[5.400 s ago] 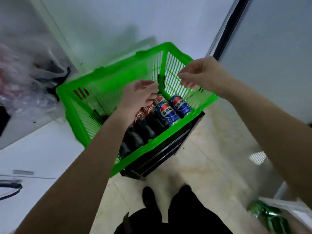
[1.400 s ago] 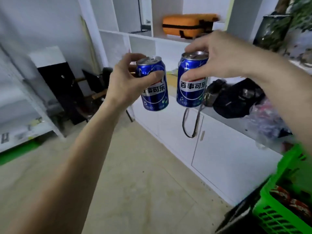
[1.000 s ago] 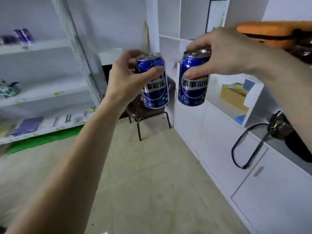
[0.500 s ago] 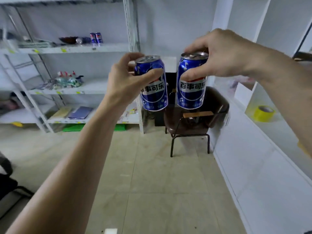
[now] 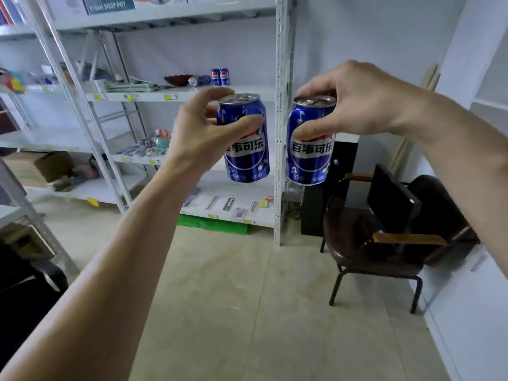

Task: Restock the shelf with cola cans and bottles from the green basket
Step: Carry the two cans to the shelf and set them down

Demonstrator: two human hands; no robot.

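Left hand [image 5: 203, 138] gripping blue cola can with white lettering [image 5: 244, 141], held left of second blue cola can [image 5: 309, 144], which right hand [image 5: 354, 103] is pinching from above. Cans hanging apart, before white metal shelf rack [image 5: 280, 111]. Two small blue cans [image 5: 220, 77] standing on rack behind. Dark brown armchair [image 5: 379, 243] sitting right of rack.

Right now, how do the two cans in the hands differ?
The left can is wrapped from the side by the left hand; the right can is pinched near its top by the right hand. Left can tilts slightly more. Both are blue, same size, held up.
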